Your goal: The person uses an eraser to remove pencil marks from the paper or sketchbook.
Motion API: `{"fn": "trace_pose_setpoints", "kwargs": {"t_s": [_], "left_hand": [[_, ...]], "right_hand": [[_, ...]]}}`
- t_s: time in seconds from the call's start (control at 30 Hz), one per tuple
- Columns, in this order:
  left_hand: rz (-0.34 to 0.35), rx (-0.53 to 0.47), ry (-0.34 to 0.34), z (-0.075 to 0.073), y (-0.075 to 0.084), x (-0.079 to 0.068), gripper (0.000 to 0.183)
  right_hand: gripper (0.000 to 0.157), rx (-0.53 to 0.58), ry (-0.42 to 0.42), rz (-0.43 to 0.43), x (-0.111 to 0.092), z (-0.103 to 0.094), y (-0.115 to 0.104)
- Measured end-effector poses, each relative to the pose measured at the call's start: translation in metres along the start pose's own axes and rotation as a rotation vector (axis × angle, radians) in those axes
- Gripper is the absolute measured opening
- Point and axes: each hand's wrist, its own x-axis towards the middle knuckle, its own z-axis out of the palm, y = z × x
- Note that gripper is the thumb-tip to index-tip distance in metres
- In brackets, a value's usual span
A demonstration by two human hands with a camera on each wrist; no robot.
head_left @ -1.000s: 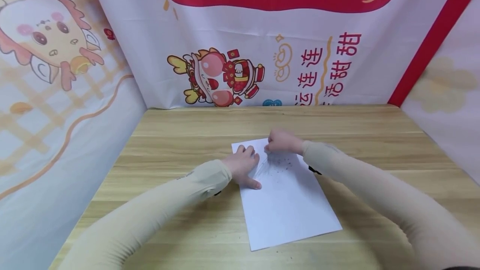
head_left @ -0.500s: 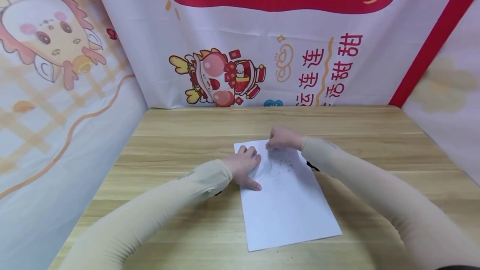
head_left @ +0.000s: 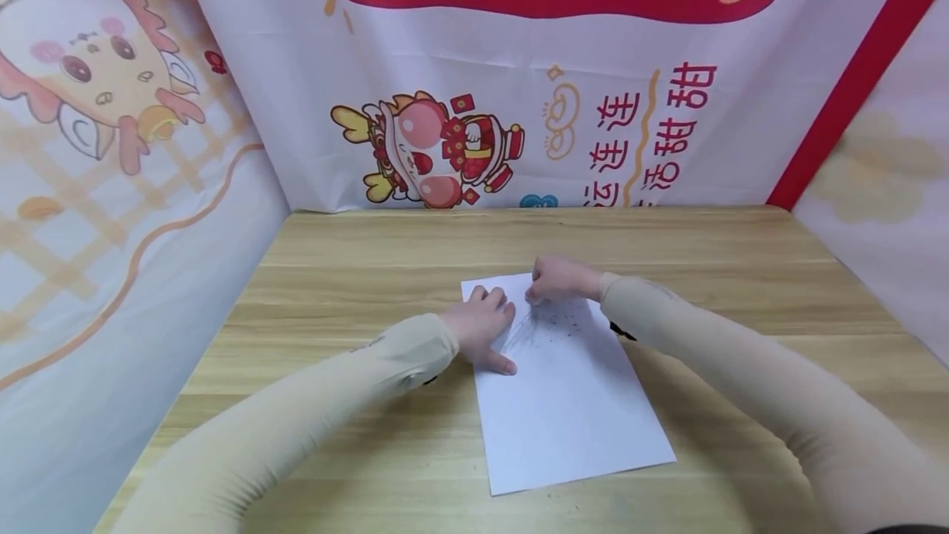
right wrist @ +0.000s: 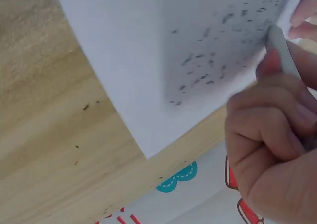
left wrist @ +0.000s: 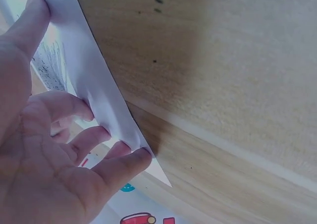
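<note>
A white sheet of paper (head_left: 578, 419) lies at a slant on the wooden table. Grey scribbled pencil strokes (head_left: 522, 331) run across its upper part. My left hand (head_left: 480, 330) presses the sheet's left side with spread fingers; in the left wrist view the fingertips (left wrist: 144, 155) touch the paper near its edge. My right hand (head_left: 563, 278) is at the top of the sheet, its fingers curled. It grips a pale grey-white eraser (right wrist: 283, 53), whose tip meets the paper beside the strokes. Much of the eraser is hidden in the hand. Dark eraser crumbs (right wrist: 210, 60) lie scattered close by.
The wooden table (head_left: 356, 270) reaches back to a printed cloth (head_left: 296, 105) hanging behind it. More cloths hang at the left and right sides. A few dark crumbs (right wrist: 86, 106) lie on the wood beside the paper.
My right hand has shifted slightly, first away and then back toward me, near the top of the strokes. The left hand and the paper stay nearly in place.
</note>
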Motion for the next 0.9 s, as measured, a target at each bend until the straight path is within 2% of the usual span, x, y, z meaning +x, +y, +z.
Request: {"fn": "trace_pose_setpoints", "kwargs": {"t_s": [0.07,0.27,0.4,0.53,0.63,0.7,0.77,0.9], "left_hand": [[0.002,0.013,0.007,0.000,-0.001,0.000,0.097],[0.015,0.015,0.014,0.000,-0.001,-0.001,0.096],[0.011,0.006,0.008,0.003,-0.003,0.000,0.097],[0.009,0.010,0.004,0.002,-0.003,0.001,0.098],[0.010,0.000,0.004,0.003,-0.002,0.001,0.098],[0.016,-0.017,0.004,0.004,-0.001,0.001,0.098],[0.019,-0.022,-0.003,0.004,0.000,0.001,0.098],[0.006,0.008,-0.003,0.002,0.000,0.000,0.098]], "right_hand": [[0.023,-0.004,0.001,-0.013,0.000,0.001,0.001],[0.016,-0.013,-0.120,0.024,-0.011,0.004,-0.004],[0.017,0.008,-0.075,0.034,-0.002,0.002,-0.005],[0.021,0.054,-0.022,-0.007,0.000,0.004,-0.002],[0.020,0.047,-0.047,-0.018,-0.009,0.007,0.000],[0.015,0.037,-0.080,0.003,-0.013,0.008,0.000],[0.017,0.015,-0.083,0.024,-0.011,0.008,-0.001],[0.024,0.024,0.004,0.006,0.000,0.008,-0.003]]}}
